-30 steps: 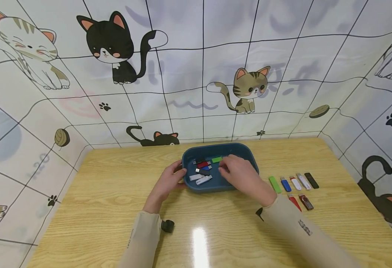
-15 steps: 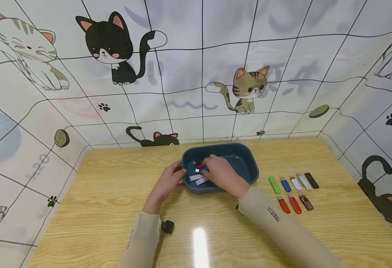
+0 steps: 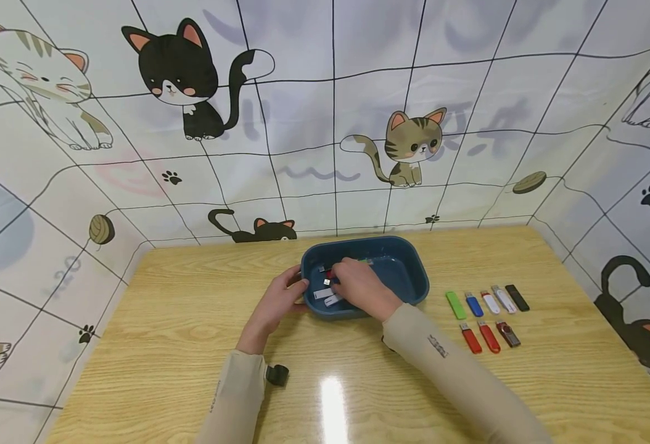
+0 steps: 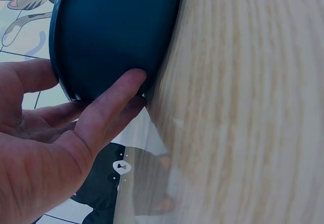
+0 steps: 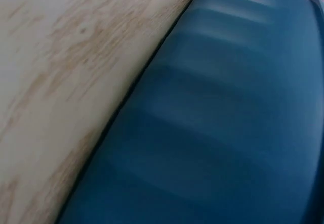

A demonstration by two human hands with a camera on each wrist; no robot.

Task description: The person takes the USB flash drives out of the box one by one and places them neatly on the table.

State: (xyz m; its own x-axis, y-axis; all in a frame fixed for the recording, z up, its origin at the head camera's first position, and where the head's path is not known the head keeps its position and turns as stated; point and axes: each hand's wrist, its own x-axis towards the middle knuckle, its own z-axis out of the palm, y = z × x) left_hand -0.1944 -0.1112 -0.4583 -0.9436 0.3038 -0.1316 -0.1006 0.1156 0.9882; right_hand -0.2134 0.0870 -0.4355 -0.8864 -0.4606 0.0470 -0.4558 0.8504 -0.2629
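Cat-patterned backdrop [image 3: 303, 123] behind a bench [image 3: 192, 302]. Head view: blue bin [image 3: 399, 277] near the far edge, USB sticks [image 3: 489, 337] in two rows toward the right edge; right hand [image 3: 360, 285] inside the bin, its fingers' hold indeterminable. Left wrist: left hand [image 4: 55, 148], fingers extended, touching the bin's outer wall. Right wrist: bin wall beside bench.

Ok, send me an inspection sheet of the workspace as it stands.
Surface: pale wood-grain tabletop, glare on the near side.
Job's things: dark blue rounded rectangular bin with small USB sticks inside, partly hidden; eight multicoloured slim USB sticks in two rows to its right.
Clutter: nothing seen.
Hands: left hand touches the bin's left end; right hand is in the bin, grip unclear.
Cables: nothing seen.
Surroundings: white wall covering with cartoon cats, behind and both sides.
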